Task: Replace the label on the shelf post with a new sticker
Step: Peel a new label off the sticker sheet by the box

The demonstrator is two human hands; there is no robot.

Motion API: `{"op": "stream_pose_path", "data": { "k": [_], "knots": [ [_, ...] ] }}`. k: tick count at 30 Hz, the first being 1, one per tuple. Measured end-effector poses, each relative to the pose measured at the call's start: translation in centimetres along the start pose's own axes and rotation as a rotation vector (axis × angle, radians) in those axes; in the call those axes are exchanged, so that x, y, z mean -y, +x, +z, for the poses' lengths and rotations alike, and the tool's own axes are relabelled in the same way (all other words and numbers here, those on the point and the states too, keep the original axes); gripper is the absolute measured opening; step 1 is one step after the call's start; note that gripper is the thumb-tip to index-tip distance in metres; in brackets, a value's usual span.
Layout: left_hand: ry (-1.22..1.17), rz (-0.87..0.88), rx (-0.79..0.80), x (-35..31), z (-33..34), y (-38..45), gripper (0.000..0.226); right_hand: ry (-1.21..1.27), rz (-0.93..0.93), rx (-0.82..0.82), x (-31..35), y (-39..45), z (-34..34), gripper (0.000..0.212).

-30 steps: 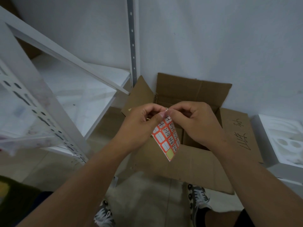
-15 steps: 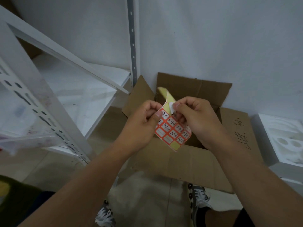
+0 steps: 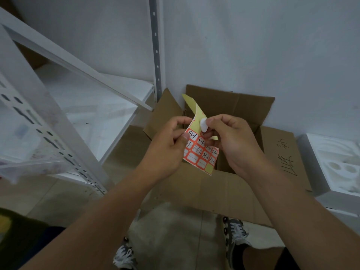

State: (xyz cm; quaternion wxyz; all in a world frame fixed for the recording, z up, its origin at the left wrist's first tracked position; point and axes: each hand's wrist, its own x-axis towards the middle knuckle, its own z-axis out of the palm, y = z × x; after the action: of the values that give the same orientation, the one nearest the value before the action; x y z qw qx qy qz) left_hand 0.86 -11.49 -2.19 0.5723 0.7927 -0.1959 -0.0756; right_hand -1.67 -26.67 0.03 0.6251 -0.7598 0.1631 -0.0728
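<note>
The left hand pinches the sticker sheet above the cardboard box; the right hand pinches a white sticker, seemingly peeling it free. Next, I reckon, it goes to the shelf post at nine o'clock.

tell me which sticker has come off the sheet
The small white sticker pinched in the right hand, above the sheet; the others sit in their red-bordered grid.

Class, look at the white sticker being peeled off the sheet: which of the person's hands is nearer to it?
Right. The right hand pinches the white sticker at its fingertips; the left hand grips the label sheet just below it.
</note>
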Motion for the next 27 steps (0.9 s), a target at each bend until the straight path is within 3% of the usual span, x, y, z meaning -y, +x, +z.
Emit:
{"op": "stream_pose_path", "data": {
  "k": [18, 23, 27],
  "knots": [
    [-0.039, -0.084, -0.035, 0.4, 0.6, 0.5, 0.020, 0.059, -0.029, -0.120, 0.0, 0.3, -1.0, 0.016],
    [-0.099, -0.182, -0.067, 0.8, 1.7, 1.4, 0.033, 0.132, -0.005, -0.108, -0.4, 0.6, -2.1, 0.016],
    [-0.198, -0.280, 0.008, 2.7, 4.0, 2.7, 0.040, 0.188, 0.020, -0.085, -0.9, 0.9, -3.2, 0.014]
  ]
}}
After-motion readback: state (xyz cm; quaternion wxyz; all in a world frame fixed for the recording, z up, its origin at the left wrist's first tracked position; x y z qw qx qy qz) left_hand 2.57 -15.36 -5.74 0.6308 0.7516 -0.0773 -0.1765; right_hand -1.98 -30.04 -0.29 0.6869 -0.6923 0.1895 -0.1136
